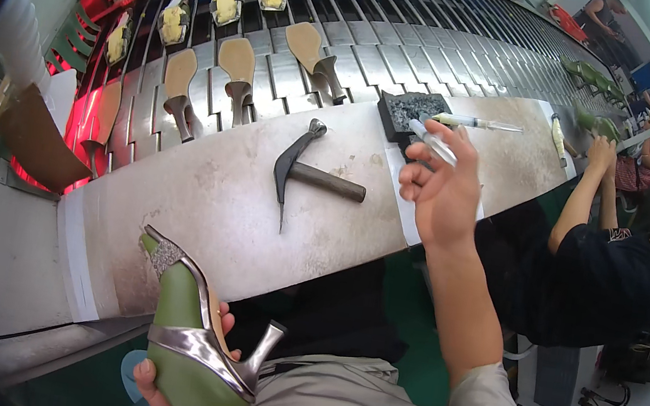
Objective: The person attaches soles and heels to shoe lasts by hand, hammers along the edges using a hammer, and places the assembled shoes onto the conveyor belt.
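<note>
My left hand is wrapped round a high-heeled sandal with metallic straps and a glittery toe band, mounted on a green shoe last. The shoe's sole side and heel face right. Over the right part of the bench, my right hand grips a whitish translucent tube between thumb and fingers. Just beyond it a dark, rough-topped block sits on the bench. A slim syringe with pale contents lies by that block. Between my hands rests a shoemaker's hammer with a wooden handle.
Beyond the pale bench runs a metal slat conveyor carrying heeled soles and yellow-padded shoe pieces. A brown curved panel and ribbed white hose stand at left. A co-worker works close on the right.
</note>
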